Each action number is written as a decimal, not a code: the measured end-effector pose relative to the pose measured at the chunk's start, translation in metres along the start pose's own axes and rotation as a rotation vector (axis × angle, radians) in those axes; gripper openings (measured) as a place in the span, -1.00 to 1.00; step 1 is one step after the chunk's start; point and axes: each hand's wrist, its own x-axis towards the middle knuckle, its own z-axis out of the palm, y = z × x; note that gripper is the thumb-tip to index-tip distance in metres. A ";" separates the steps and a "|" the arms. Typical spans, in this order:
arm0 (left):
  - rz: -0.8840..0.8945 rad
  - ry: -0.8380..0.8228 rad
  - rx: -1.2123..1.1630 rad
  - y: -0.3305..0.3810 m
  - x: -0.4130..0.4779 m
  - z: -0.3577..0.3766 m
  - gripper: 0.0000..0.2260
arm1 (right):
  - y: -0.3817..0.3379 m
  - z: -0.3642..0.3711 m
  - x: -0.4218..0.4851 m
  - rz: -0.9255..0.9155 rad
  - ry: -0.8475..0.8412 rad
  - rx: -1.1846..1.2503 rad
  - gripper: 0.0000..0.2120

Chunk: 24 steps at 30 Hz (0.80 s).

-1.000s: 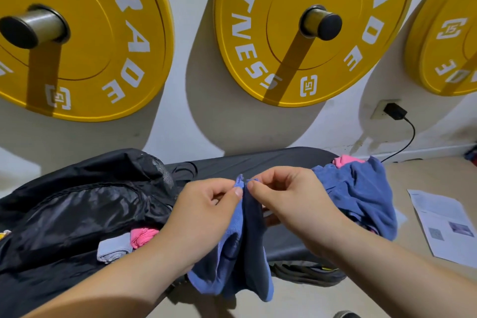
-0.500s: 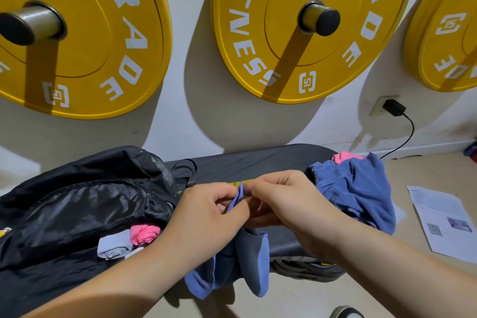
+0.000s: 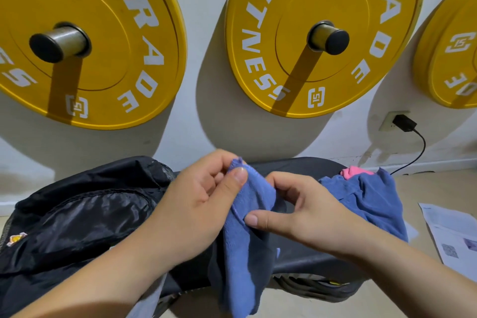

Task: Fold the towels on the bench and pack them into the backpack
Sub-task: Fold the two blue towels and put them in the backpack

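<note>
A: Folding was what the hands were doing w/ the soft blue cloth towel. It hung over the front edge of the long black padded bench, held up in the air.

B: How did the hands hold it?

A: The left hand had its thumb and fingers pinched shut on the top corner of the towel. The right hand was close beside it, thumb pressed on the cloth lower down. Its other fingers were curled behind the cloth, so it looked like a pinch too, but I can't be 100% sure.

B: Was the towel folded yet?

A: Not neat yet. It was doubled over and a bit bunched, so I think the fold was only partway done.

B: And the bag?

A: The shiny black nylon backpack sat on the left end of the bench, touching the left arm. I couldn't see inside it from here, so I can't tell how many towels were packed.

B: What was left to do?

A: Quite a bit, I think. A rumpled blue towel pile lay on the right end of the bench, not folded, w/ a bit of pink cloth poking out behind it. So at least 2 more pieces, plus the one in hand, needed to be folded and put in the bag.
</note>
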 end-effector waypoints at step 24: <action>-0.291 0.372 0.251 -0.074 0.012 -0.044 -0.75 | 0.067 -0.065 -0.006 0.443 0.306 -0.154 -0.82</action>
